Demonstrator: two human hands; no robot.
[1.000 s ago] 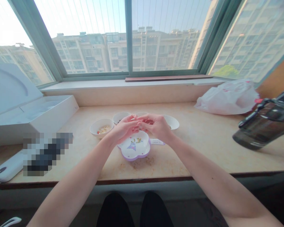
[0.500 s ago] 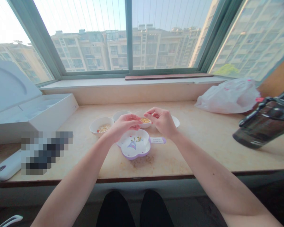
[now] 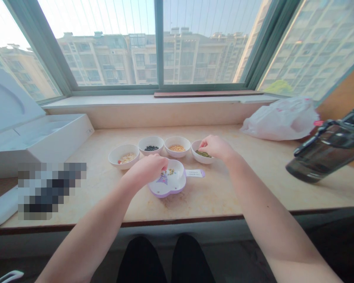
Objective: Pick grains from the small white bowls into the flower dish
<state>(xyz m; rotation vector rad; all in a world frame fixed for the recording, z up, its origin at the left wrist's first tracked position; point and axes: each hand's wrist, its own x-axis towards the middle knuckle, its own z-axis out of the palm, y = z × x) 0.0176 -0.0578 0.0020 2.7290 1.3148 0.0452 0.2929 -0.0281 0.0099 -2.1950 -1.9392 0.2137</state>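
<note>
A white dish with a purple rim and a side handle sits before me, with a few yellow and green bits and a cartoon print in it. Over its back left edge my left hand is closed, fingertips pinched together; what they hold is hidden. My right hand dips its pinched fingertips into a white bowl of green mung beans. Beside it in a row stand bowls of yellow corn-like grains, black beans, and pale pieces with a bit of red.
An open white box lies at the left, near a blurred-out item. A white plastic bag and a dark bottle are on the right. The counter's front edge runs just before my knees.
My hands have moved apart. The left came down toward the dish, and the right went right into the mung bean bowl. The black beans and mung beans now show.
</note>
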